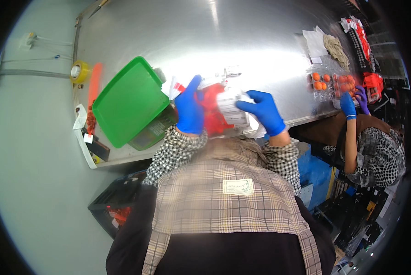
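My left hand (189, 110), in a blue glove, grips the edge of a red net bag (211, 107), blurred by motion; some of its fingers are hidden. A small white-and-red tag (172, 88) shows beside that hand. Across from it, my gloved right hand (266, 112) is closed on white printed labels (232, 106), which overlap the red net. What lies inside the net cannot be made out. Just beyond my hands, a small roll of labels (233, 71) sits on the steel table (196, 41).
Left of my hands stands a clear bin with a green lid (132, 103). Yellow tape (80, 72) and an orange strip (94, 85) lie along the table's left edge. At right, a co-worker's gloved hands (348, 105) touch packs of orange round produce (321, 81). A beige cloth (336, 49) lies beyond.
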A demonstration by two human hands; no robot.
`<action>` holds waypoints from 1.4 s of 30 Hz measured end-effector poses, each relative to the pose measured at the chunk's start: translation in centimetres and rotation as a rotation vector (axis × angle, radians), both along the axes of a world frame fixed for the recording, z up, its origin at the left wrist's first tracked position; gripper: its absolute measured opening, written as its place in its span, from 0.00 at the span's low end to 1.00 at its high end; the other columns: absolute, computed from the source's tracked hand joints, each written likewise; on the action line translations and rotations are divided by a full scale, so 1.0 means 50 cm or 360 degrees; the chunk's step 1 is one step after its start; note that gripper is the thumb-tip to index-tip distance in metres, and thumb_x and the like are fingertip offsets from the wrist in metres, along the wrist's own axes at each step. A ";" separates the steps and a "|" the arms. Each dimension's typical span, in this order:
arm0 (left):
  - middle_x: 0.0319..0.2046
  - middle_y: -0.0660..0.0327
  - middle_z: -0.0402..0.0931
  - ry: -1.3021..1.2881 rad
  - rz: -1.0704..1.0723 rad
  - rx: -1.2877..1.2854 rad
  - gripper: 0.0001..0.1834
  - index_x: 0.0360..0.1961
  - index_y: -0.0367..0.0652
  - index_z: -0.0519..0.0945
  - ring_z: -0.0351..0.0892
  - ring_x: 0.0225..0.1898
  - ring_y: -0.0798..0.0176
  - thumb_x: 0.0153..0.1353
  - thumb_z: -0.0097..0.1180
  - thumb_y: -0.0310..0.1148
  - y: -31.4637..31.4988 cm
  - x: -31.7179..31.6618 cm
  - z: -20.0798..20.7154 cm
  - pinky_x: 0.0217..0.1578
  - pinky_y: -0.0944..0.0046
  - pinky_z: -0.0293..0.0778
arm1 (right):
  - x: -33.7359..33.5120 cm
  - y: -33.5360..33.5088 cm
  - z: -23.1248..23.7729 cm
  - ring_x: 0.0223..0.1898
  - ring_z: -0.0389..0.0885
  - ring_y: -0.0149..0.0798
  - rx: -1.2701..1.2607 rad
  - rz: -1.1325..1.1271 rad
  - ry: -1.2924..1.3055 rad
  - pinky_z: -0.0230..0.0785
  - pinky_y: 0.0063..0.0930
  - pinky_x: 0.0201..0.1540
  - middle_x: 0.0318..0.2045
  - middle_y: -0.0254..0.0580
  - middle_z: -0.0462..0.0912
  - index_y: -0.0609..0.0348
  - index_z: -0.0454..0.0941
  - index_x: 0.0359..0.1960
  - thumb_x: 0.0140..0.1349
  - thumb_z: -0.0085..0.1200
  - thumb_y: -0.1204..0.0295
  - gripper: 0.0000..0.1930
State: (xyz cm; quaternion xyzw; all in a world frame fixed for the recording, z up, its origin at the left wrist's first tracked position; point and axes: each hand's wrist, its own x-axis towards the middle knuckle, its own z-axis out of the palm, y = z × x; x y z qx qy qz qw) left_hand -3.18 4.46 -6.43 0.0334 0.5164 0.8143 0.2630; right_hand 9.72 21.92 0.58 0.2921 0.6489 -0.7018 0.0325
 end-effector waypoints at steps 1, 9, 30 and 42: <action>0.42 0.59 0.79 -0.0145 0.0051 0.0022 0.17 0.56 0.32 0.75 0.78 0.42 0.66 0.69 0.51 0.26 0.007 -0.002 0.011 0.45 0.67 0.76 | 0.014 0.013 0.005 0.40 0.85 0.32 -0.0122 -0.0024 0.0115 0.76 0.24 0.45 0.39 0.42 0.87 0.67 0.82 0.48 0.57 0.65 0.70 0.18; 0.41 0.61 0.80 -0.0543 -0.0285 0.0315 0.15 0.54 0.33 0.77 0.78 0.43 0.70 0.69 0.52 0.25 0.036 0.027 0.060 0.41 0.69 0.75 | -0.056 0.010 0.001 0.41 0.83 0.34 0.0148 -0.0083 0.0084 0.75 0.26 0.47 0.39 0.43 0.87 0.67 0.82 0.49 0.57 0.66 0.67 0.20; 0.55 0.53 0.77 -0.0143 -0.0628 -0.0054 0.27 0.63 0.34 0.71 0.77 0.55 0.60 0.61 0.45 0.10 0.024 0.018 0.068 0.57 0.63 0.73 | -0.026 0.015 0.020 0.51 0.80 0.38 -0.0045 -0.0186 0.0319 0.72 0.28 0.56 0.53 0.50 0.81 0.72 0.71 0.61 0.58 0.66 0.70 0.31; 0.38 0.61 0.83 -0.0458 -0.0100 0.0237 0.11 0.44 0.34 0.82 0.81 0.37 0.70 0.65 0.56 0.29 0.035 0.028 0.055 0.39 0.71 0.75 | -0.053 -0.014 -0.001 0.48 0.79 0.31 0.0477 0.0000 0.0383 0.71 0.26 0.53 0.46 0.35 0.84 0.58 0.82 0.49 0.58 0.63 0.74 0.16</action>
